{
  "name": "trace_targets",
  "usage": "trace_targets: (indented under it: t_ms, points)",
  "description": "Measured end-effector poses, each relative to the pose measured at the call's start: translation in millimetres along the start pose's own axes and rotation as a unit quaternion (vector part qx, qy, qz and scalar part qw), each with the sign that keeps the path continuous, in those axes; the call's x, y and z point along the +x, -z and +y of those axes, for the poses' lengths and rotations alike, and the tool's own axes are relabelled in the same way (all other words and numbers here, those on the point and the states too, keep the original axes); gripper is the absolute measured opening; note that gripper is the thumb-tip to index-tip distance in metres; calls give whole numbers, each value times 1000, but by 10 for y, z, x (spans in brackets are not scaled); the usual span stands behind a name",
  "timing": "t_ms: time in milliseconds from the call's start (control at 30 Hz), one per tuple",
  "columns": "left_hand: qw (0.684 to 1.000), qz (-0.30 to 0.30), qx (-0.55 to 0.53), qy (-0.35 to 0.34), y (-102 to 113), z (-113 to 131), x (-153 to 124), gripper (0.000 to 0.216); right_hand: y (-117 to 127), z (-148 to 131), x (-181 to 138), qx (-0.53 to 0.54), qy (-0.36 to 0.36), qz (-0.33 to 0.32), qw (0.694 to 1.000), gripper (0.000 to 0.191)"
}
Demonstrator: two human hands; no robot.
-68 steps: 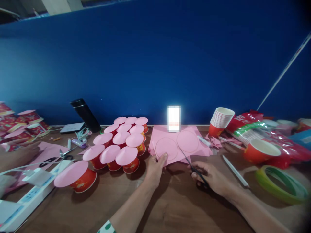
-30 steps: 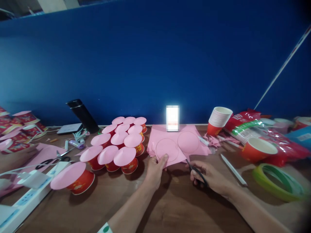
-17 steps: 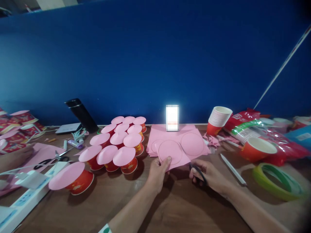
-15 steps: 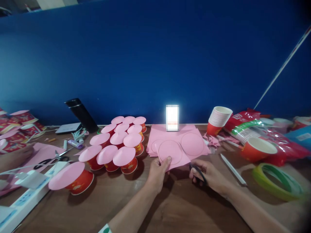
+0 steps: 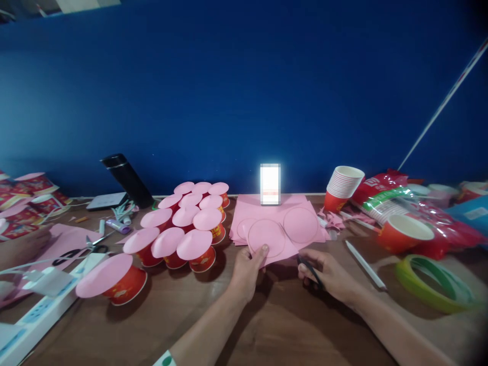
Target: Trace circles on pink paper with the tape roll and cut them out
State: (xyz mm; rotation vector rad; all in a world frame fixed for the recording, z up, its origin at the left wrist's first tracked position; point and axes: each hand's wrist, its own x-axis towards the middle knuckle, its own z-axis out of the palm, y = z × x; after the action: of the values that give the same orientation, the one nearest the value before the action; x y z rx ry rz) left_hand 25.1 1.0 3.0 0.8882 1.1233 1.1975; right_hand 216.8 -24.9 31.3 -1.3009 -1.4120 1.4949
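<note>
Pinched between the thumb and fingers of my left hand [image 5: 247,269] is a sheet of pink paper [image 5: 269,239] with drawn circles. My right hand [image 5: 324,272] grips black-handled scissors [image 5: 313,272] at the sheet's lower right edge; the blades are mostly lost against the paper. Behind the held sheet lies a stack of pink paper [image 5: 244,206]. To the left, several red paper cups [image 5: 201,260] stand upside down, each with a pink paper disc [image 5: 194,244] on top. One more such cup [image 5: 127,288] sits nearer, its disc tilted.
At right are stacked cups [image 5: 344,183], a plastic bag of cups [image 5: 385,198], a white pen [image 5: 366,265] and a roll of green tape [image 5: 434,282]. At left, a power strip [image 5: 53,300], other scissors [image 5: 91,244], a black flask [image 5: 127,180] and another person's arm [image 5: 23,249].
Very little differs. The scissors have turned slightly in my right hand, while my left hand keeps its hold on the paper. The whole view has shifted by a few pixels.
</note>
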Motion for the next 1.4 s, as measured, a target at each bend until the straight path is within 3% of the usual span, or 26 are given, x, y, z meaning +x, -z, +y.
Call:
trace_targets:
  t_ms: [400,1167,1400]
  points:
    - [1000,-2,-3,10,3,-17,2,39,-39,80,25,50,-12,15,999,42]
    - [1000,-4,-9,3,17,-45,20,39,-30,104,7,25,24,18,999,39]
    - [999,-2,-32,10,-1,3,1,38,-23,128,11,25,7,29,999,41]
